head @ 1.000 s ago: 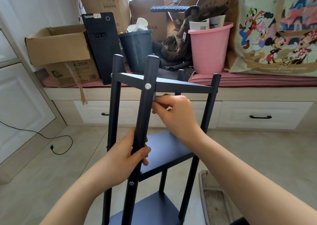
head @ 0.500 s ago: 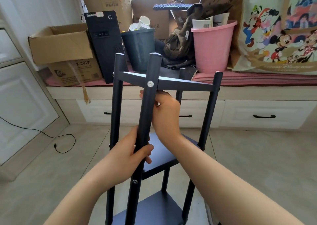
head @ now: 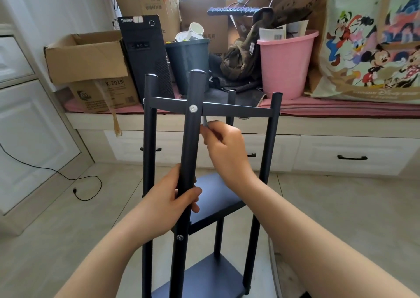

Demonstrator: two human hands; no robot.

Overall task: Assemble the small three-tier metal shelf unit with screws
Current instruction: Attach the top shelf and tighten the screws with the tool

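a: where's the shelf unit (head: 236,110)?
b: upright on the floor, right in front of the person. near post (head: 188,152) is the landmark, long axis near vertical, leaning slightly.
a: left hand (head: 169,201)?
b: wrapped round the near post about mid-height, between the top screw (head: 193,108) and the lower screw (head: 180,237). fingers curled tight on it.
a: right hand (head: 227,152)?
b: just right of the post, below the top tier. fingers pinch a small silvery tool (head: 204,122), likely a hex key, too small to be sure.
a: key relation?
b: top screw sits up and left of the right hand, on the post's near face, while the tool tip is behind the post's right edge. right hand is nearer that screw than the left.
a: progress guess?
b: all three tiers are on, so probably final tightening.
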